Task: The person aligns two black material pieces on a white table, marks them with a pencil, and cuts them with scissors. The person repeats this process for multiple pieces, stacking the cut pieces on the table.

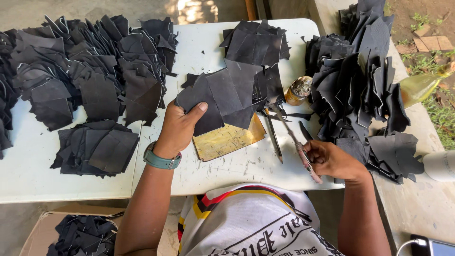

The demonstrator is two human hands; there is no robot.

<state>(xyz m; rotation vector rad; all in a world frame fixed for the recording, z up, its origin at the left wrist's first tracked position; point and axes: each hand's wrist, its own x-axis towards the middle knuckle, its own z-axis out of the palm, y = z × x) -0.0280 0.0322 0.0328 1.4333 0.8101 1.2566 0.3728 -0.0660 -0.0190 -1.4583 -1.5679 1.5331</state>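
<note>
Left hand [177,130] grip closed on dark cut pieces [222,97] above yellow board [227,139], centre tabletop [227,168]. Right hand [332,160] grip closed around brush [298,148]. Glue tin [298,91] behind; black stacks [85,71] crowd both sides.

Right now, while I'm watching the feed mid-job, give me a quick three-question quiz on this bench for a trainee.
1. True or false: the left hand grips a dark cut piece at the edge of the fanned stack.
2. What does the right hand hold? A) a slim tool B) the small jar C) nothing
3. What flat thing lies under the fanned stack on the white table?

Key
1. True; thumb on top, fingers beneath.
2. A; the slim tool angles up toward the stack, while the jar stands apart beside it.
3. A worn yellowish board, partly covered by the pieces.
</note>
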